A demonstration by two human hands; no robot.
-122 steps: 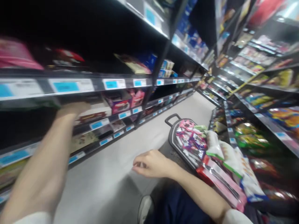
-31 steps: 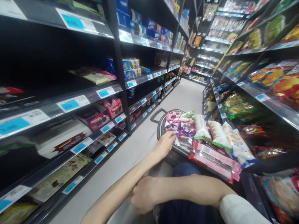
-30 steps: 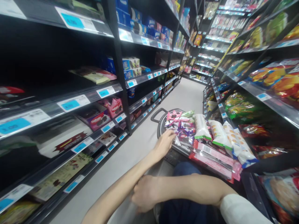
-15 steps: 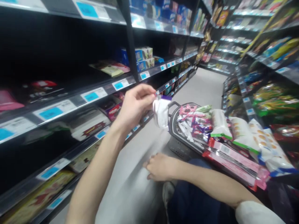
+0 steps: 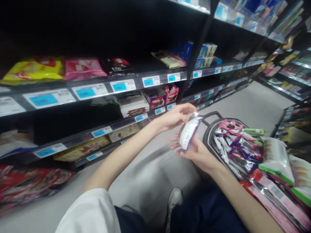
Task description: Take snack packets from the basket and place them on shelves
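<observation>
White-and-purple packet [image 5: 190, 132]: held up between your hands, over the floor, near the snack-filled basket [image 5: 208, 135].
Left hand [image 5: 178, 116]: you pinch the packet's upper end.
Right hand [image 5: 198, 154]: your fingers spread loosely about its lower end.

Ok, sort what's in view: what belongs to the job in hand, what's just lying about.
In hand:
- packet, pinched by the left hand, right hand at its lower end
- basket of snacks, alongside

Lying about:
- yellow bag
- pink bag
- white box
- red bags
</observation>
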